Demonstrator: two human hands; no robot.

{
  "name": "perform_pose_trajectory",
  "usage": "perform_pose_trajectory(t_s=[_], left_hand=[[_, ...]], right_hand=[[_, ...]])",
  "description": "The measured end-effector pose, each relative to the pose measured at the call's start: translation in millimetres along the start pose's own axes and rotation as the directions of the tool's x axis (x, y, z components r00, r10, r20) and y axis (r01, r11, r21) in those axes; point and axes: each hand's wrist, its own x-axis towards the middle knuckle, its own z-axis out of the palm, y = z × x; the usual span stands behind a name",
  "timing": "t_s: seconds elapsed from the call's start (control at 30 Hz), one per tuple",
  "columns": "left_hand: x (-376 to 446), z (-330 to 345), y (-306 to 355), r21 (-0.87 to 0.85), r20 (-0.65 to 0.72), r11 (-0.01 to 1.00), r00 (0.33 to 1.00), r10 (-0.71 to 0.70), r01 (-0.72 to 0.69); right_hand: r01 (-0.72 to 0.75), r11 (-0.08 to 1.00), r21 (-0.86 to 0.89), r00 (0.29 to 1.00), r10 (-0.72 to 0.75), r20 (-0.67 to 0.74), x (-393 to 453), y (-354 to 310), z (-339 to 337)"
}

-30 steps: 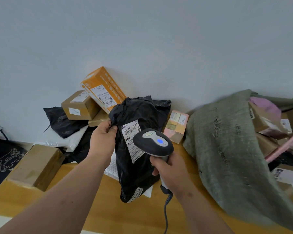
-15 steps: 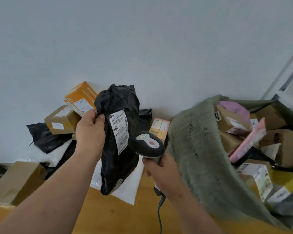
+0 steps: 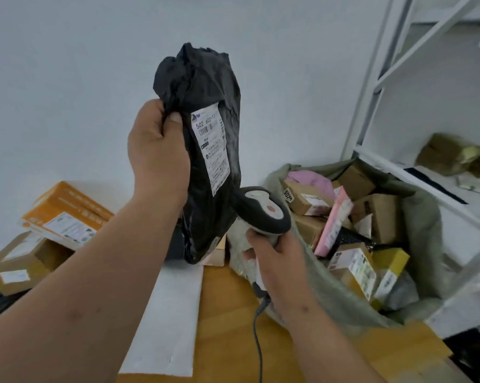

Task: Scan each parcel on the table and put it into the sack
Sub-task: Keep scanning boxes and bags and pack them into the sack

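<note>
Furthest left of the hands, an orange box (image 3: 67,214) and a brown box (image 3: 20,264) lie on the table (image 3: 227,327), well below the left hand (image 3: 158,150). That hand pinches the upper edge of a black parcel (image 3: 205,150), thumb pressed on the wrapping beside its white label (image 3: 211,147). The parcel hangs upright, long axis near vertical, lifted clear of the table, with its lower end just beside the scanner (image 3: 263,214). The right hand (image 3: 274,261) is curled round the scanner's handle, below and right of the parcel. The open sack (image 3: 421,217), already part-filled with boxes, gapes to the right of both hands. Judging by this, the left hand must carry the parcel rightward over the scanner hand into the sack.
</note>
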Motion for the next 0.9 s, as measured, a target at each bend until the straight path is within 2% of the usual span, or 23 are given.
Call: perform_pose_trajectory(t_s=[0.13, 0.23, 0.3, 0.4, 0.5, 0.53, 0.6, 0.63, 0.73, 0.77, 0.8, 0.9], left_hand=[[4, 39, 40, -0.146, 0.071, 0.979, 0.986, 0.151, -0.139], [6, 69, 69, -0.328, 0.061, 0.932, 0.981, 0.186, -0.156], [6, 91, 86, -0.438, 0.046, 0.892, 0.988, 0.147, -0.113], [4, 129, 89, -0.502, 0.022, 0.863, 0.999, -0.042, 0.047], [-2, 169, 61, -0.439, -0.079, 0.877, 0.964, -0.253, 0.194], [-9, 182, 47, -0.413, -0.087, 0.871, 0.94, -0.33, 0.268], [-25, 206, 9, -0.255, -0.043, 0.863, 0.886, -0.461, 0.437], [-35, 215, -11, -0.154, 0.024, 0.836, 0.848, -0.53, 0.527], [-61, 228, -52, 0.077, 0.194, 0.668, 0.646, -0.738, 0.74], [-68, 230, -61, 0.151, 0.219, 0.659, 0.625, -0.749, 0.737], [-74, 230, -65, 0.226, 0.236, 0.674, 0.632, -0.739, 0.704], [-84, 227, -69, 0.345, 0.28, 0.758, 0.71, -0.646, 0.554]], right_hand=[[0.11, 0.991, 0.081, 0.985, -0.098, -0.139, 6, -22, -25], [0.191, 0.974, 0.118, 0.963, -0.162, -0.217, 14, -38, -46], [0.222, 0.969, 0.108, 0.944, -0.186, -0.271, 23, -45, -64], [0.236, 0.967, 0.1, 0.929, -0.194, -0.315, 35, -52, -98], [0.225, 0.974, 0.034, 0.925, -0.203, -0.321, 45, -56, -134], [0.215, 0.976, 0.031, 0.93, -0.194, -0.312, 49, -54, -145], [0.167, 0.986, 0.01, 0.947, -0.157, -0.282, 59, -44, -163], [0.127, 0.992, -0.009, 0.956, -0.125, -0.265, 63, -38, -169], [-0.037, 0.992, -0.119, 0.98, 0.013, -0.198, 76, -16, -186], [-0.094, 0.983, -0.156, 0.981, 0.065, -0.182, 79, -11, -191], [-0.147, 0.971, -0.189, 0.979, 0.116, -0.166, 81, -8, -195], [-0.25, 0.949, -0.19, 0.965, 0.228, -0.131, 85, -3, -202]])
